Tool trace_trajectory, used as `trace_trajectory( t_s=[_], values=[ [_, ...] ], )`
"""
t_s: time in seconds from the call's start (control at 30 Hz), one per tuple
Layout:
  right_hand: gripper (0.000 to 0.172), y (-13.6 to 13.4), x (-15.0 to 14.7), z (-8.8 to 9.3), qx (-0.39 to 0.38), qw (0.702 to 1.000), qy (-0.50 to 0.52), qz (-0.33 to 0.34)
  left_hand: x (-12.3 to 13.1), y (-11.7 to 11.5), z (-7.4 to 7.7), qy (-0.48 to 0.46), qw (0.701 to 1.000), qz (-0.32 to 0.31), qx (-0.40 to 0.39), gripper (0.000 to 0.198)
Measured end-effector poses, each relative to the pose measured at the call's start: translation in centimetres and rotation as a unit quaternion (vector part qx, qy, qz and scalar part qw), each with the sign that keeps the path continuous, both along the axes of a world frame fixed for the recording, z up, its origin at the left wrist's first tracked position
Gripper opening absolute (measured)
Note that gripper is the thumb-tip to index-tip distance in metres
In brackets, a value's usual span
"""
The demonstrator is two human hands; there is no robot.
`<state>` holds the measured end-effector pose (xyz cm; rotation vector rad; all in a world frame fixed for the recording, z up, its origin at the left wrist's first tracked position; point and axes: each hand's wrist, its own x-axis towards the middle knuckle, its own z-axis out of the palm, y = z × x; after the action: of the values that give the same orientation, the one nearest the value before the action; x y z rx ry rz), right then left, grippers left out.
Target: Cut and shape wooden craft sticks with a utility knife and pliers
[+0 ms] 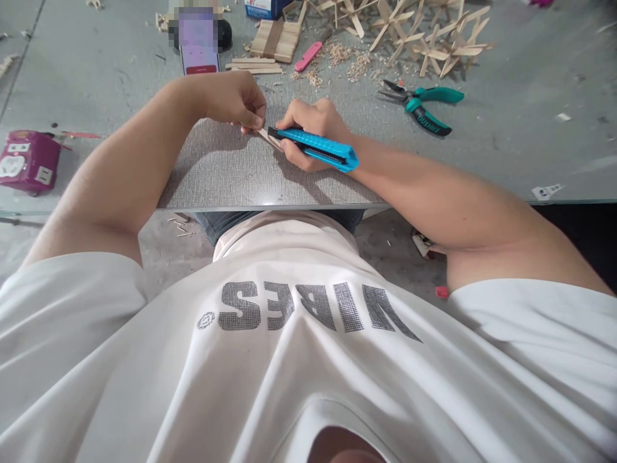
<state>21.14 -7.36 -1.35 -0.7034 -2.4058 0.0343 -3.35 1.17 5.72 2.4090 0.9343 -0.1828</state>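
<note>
My right hand [308,125] is closed around a blue utility knife [321,148], its blade end pointing left. My left hand [236,96] pinches a thin wooden stick [267,136] against the grey table [231,167], just left of the knife tip. The blade meets the stick where the two hands come together. Most of the stick is hidden under my fingers.
Teal-handled pliers [421,106] lie to the right. At the far edge are wooden stick assemblies [429,32], a stick raft [276,40], loose sticks [254,64], a pink cutter [308,56], shavings and a phone [199,42]. A maroon power strip [29,161] sits far left.
</note>
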Motion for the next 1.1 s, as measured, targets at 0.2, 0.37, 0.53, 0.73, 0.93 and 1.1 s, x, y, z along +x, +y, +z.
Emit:
trace_trajectory(
  t_s=[0.2,0.37,0.53,0.73,0.93,1.1],
  values=[
    [0.031,-0.1,0.0,-0.1,0.005,1.0,-0.007,-0.015,-0.2,0.1,-0.1,-0.012,1.0,0.007,-0.006,0.018],
    [0.053,-0.4,0.3,-0.2,0.046,0.998,0.003,-0.037,-1.1,-0.1,0.0,-0.027,0.999,0.023,-0.014,0.015],
    [0.055,-0.2,0.3,-0.3,0.044,0.998,0.009,-0.035,-1.3,-0.5,-0.3,-0.038,0.999,0.025,-0.007,0.015],
    [0.047,-0.2,0.0,0.0,-0.045,0.998,-0.021,-0.042,-1.2,-1.0,-0.6,-0.054,0.998,0.028,-0.007,0.016],
    [0.048,-0.1,-0.3,0.1,-0.06,0.996,-0.022,-0.054,-1.2,-1.0,-0.7,-0.059,0.998,0.016,-0.001,0.016],
    [0.05,0.4,-0.5,-0.3,-0.046,0.998,0.016,-0.033,-1.2,-0.9,-0.8,-0.06,0.998,0.014,0.004,0.015]
  ],
)
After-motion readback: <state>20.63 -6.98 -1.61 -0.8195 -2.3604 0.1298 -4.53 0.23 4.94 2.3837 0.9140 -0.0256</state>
